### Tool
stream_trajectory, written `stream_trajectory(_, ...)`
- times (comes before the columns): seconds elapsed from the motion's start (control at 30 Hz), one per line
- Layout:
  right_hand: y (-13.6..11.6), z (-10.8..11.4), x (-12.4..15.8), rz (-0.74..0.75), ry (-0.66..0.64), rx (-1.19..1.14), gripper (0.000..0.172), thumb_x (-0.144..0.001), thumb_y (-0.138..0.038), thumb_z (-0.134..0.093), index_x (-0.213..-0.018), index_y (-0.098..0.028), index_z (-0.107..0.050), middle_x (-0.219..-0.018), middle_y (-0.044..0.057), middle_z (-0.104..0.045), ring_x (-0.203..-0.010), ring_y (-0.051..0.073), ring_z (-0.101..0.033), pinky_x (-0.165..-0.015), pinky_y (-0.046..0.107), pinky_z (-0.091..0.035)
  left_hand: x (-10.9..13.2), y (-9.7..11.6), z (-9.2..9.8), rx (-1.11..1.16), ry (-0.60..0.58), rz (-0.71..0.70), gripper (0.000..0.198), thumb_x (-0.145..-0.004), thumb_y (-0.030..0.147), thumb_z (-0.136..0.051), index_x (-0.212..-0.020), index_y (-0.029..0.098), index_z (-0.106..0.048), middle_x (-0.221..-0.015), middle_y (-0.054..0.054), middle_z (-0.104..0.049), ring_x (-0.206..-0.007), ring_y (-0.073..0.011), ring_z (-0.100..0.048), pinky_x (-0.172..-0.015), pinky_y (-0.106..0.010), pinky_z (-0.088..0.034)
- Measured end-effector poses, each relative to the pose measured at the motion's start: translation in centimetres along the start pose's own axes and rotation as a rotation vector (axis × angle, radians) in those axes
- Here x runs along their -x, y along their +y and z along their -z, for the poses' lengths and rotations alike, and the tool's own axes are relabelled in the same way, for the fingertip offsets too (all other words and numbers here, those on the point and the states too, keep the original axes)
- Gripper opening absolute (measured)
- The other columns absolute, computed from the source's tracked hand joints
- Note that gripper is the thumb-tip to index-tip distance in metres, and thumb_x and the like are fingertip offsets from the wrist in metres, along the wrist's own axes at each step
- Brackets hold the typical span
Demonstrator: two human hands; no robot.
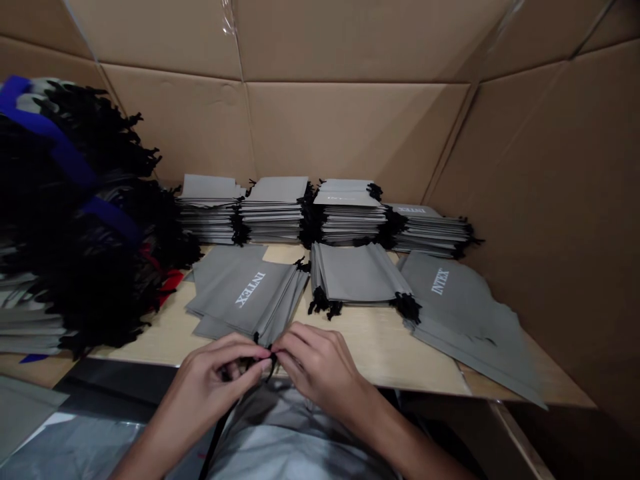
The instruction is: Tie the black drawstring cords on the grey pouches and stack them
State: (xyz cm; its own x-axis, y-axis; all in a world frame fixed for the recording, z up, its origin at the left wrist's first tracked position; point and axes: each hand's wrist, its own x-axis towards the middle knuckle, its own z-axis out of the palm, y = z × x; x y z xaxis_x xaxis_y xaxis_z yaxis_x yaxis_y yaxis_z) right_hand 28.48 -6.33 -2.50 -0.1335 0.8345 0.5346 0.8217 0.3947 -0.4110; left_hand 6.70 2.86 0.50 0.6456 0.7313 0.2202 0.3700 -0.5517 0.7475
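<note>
Pinching a cord tight between closed fingertips, we held our left hand and right hand together; bags lay just beyond.

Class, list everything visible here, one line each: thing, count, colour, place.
stacked pouches: four stacks, grey, table's back row
loose pouch piles: three, grey, mid-table
tied bundle: one heap, grey with black cords, left
strap: one, blue, across the bundle
table: one, light wood, beneath
cardboard walls: brown, behind and right
black cord: one, between the fingertips
left hand: pinching the black cord, front
right hand: pinching it too
</note>
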Motion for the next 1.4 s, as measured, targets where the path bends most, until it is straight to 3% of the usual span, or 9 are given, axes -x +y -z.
stream_trajectory(0.17,0.0,0.1,-0.1,0.06,-0.007,0.121,0.012,-0.115,-0.021,-0.058,-0.108,-0.023,-0.067,-0.098,0.001,-0.073,-0.084,0.018,-0.067,-0.07,0.031,-0.041,-1.2,0.8,0.7,0.091,-0.075,0.055,0.023,-0.091,0.043,-0.081,-0.093,0.025,-0.094,-0.084,-0.005,-0.077,-0.065,-0.0148,-0.066,-0.054,-0.02,-0.049)
stream_trajectory(0.47,-0.3,0.3,-0.3,0.128,-0.008,0.268,0.008,-0.106,-0.015,-0.068,-0.105,-0.023,-0.064,-0.099,0.0,-0.074,-0.081,0.019,-0.064,-0.064,0.037,-0.037,-1.8,1.5,0.8,-0.105,-0.031,-0.106,0.015,-0.091,0.036,-0.079,-0.086,0.032,-0.092,-0.087,-0.002,-0.071,-0.069,-0.0149,-0.072,-0.059,-0.02,-0.055)
stream_trajectory(0.93,-1.2,-0.9,-0.2,0.057,0.008,0.334,0.015,-0.1,-0.015,-0.073,-0.108,-0.023,-0.063,-0.097,0.002,-0.073,-0.08,0.022,-0.066,-0.062,0.037,-0.038,-0.5,1.3,-1.1,-0.504,0.135,-0.332,0.012,-0.092,0.021,-0.063,-0.096,0.028,-0.071,-0.094,0.004,-0.072,-0.062,-0.0125,-0.07,-0.056,-0.022,-0.048)
stream_trajectory(1.27,-1.1,-0.9,0.1,-0.042,-0.063,0.254,0.011,-0.105,-0.017,-0.071,-0.11,-0.025,-0.065,-0.101,0.0,-0.073,-0.082,0.02,-0.069,-0.066,0.035,-0.038,0.2,0.3,-2.1,-0.649,0.203,-0.456,0.016,-0.098,0.018,-0.054,-0.109,0.027,-0.062,-0.104,-0.001,-0.075,-0.066,-0.0168,-0.077,-0.056,-0.027,-0.049)
stream_trajectory(1.4,-0.9,-0.4,-0.3,-0.036,-0.07,0.232,0.005,-0.109,-0.019,-0.065,-0.11,-0.024,-0.065,-0.103,0.001,-0.072,-0.087,0.02,-0.069,-0.067,0.034,-0.038,0.2,0.1,-2.0,-0.618,0.197,-0.438,0.016,-0.099,0.018,-0.055,-0.11,0.027,-0.063,-0.106,0.0,-0.075,-0.058,-0.0135,-0.072,-0.056,-0.026,-0.05)
